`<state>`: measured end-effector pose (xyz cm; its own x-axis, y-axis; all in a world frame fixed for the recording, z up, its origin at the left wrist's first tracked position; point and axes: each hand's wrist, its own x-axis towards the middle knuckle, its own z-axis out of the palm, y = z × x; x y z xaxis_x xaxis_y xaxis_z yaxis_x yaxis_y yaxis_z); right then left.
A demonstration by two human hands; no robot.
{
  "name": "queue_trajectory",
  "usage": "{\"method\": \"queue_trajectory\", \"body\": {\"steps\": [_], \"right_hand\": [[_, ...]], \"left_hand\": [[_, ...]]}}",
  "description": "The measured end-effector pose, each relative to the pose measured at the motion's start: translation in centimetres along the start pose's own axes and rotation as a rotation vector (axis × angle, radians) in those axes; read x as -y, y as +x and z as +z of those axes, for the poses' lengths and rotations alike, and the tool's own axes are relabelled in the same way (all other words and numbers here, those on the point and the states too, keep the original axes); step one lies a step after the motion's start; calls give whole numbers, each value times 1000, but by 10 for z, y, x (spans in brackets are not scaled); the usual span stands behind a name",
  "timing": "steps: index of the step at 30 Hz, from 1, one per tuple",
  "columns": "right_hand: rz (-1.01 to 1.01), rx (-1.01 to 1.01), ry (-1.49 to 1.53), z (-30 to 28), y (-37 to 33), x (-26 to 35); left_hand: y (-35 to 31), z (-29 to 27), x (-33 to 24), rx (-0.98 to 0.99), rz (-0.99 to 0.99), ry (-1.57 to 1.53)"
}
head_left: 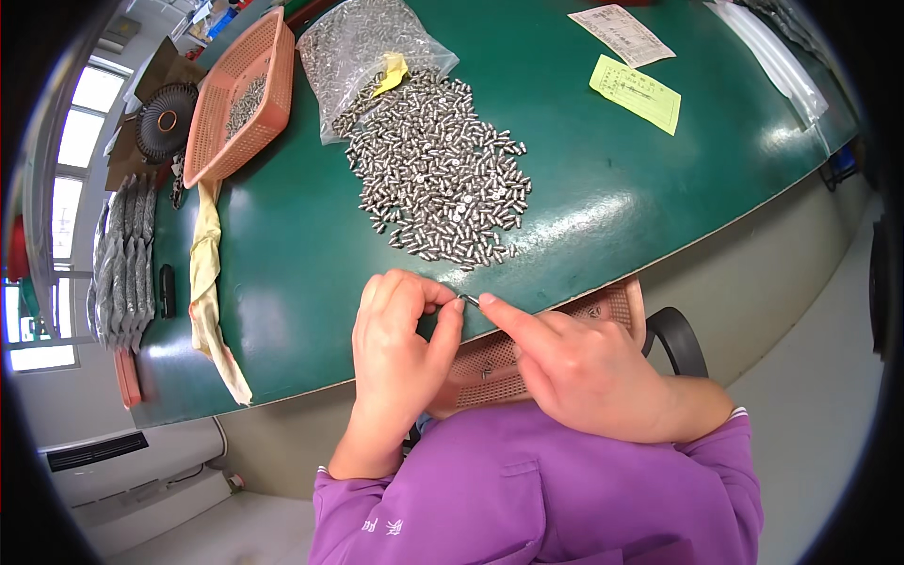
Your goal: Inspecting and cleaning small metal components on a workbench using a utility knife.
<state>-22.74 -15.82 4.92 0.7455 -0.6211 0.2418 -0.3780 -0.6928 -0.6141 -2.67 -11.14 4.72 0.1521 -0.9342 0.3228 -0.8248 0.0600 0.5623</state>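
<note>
Steel pin (469,299), tiny, is pinched between the fingertips of the left hand (400,344) and the right hand (574,363) at the near edge of the green table (282,235). Just beyond lies a heap of metal pins (438,174) spilling from a clear plastic bag (363,47). An orange mesh basket (513,353) sits under both hands.

the heap of small pins (438,169) at upper centre looks like bright, polished metal, as does the one small pin (469,299) pinched between the left hand (400,348) and right hand (579,363). the bag (363,47) above is thin clear plastic, crinkled and shiny. the table top (603,188) is a smooth green mat with soft glare. the baskets (240,94) are matt orange plastic mesh. the yellow slip (636,92) at upper right is matt paper. the sleeves (537,499) at the bottom are purple woven cloth.
</note>
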Motion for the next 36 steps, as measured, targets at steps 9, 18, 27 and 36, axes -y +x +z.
{"method": "queue_trajectory", "body": {"steps": [9,18,27,36], "right_hand": [[40,100,6,-9,8,5],[163,148,-48,-17,15,21],[392,86,217,-11,-3,2],[353,65,236,-8,-10,-6]], "left_hand": [[1,-4,5,-12,19,-33],[-6,1,6,-57,11,-97],[-14,-1,6,-32,50,-200],[6,26,26,-247,86,-28]]}}
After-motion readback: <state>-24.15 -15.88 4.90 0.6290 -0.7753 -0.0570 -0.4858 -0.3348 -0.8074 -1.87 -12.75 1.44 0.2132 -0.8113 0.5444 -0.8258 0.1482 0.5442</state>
